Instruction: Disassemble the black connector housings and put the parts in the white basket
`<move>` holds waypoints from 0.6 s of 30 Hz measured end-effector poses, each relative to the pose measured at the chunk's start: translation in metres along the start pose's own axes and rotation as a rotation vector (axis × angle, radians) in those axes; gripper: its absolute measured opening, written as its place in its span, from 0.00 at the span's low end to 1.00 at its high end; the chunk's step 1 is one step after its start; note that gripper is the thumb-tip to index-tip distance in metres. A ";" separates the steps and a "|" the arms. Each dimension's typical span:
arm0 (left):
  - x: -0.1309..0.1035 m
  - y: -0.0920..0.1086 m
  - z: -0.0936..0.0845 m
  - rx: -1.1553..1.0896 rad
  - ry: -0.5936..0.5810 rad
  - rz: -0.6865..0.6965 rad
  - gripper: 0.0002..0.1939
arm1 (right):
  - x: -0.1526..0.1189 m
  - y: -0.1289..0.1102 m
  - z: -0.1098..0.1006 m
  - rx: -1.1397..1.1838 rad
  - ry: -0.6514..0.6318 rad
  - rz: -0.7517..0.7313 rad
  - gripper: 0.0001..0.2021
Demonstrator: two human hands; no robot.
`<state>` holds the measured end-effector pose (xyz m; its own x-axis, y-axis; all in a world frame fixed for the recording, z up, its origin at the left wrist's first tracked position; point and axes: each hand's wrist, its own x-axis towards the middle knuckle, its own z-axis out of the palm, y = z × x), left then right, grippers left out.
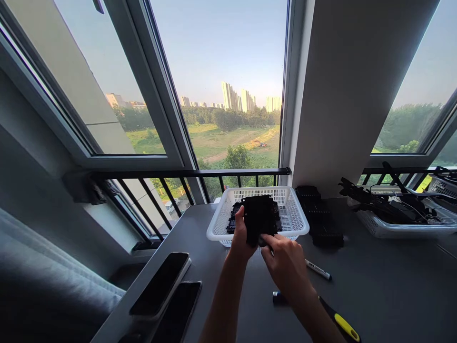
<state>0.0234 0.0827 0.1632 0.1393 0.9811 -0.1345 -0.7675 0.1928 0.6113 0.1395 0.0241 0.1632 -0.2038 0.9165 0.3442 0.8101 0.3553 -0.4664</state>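
Observation:
A dark, squarish plastic part (260, 216) with small tabs along its edges is held up over the front of a white basket (303, 227). My left hand (240, 236) grips it from the left and below, thumb along its left edge. My right hand (285, 257) is at the part's lower right corner, its fingers curled and pressed together. A small dark piece (263, 242) shows at those fingertips; its kind is too dark to make out. Similar black parts (233, 221) lie inside the basket, partly hidden behind the held one.
Two phones (160, 283) lie at the table's left. A marker (318, 270) and a tool with a black and yellow handle (342, 324) lie around my right forearm, which partly covers the tool. Black parts (317, 214) stand right of the basket. Another basket (389, 230) holds black pieces and cables.

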 end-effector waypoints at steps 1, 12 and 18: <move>-0.001 0.000 0.001 0.016 -0.006 0.008 0.26 | 0.001 0.000 0.000 0.013 0.008 0.005 0.15; -0.003 -0.008 0.005 0.108 -0.009 -0.048 0.27 | 0.009 0.031 -0.019 0.671 0.296 0.087 0.18; -0.008 -0.033 0.011 0.181 -0.049 -0.156 0.26 | 0.013 0.026 -0.011 0.519 0.310 0.016 0.21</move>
<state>0.0545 0.0688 0.1526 0.2806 0.9381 -0.2030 -0.6104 0.3376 0.7165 0.1638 0.0427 0.1648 0.0387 0.8538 0.5191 0.4215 0.4570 -0.7832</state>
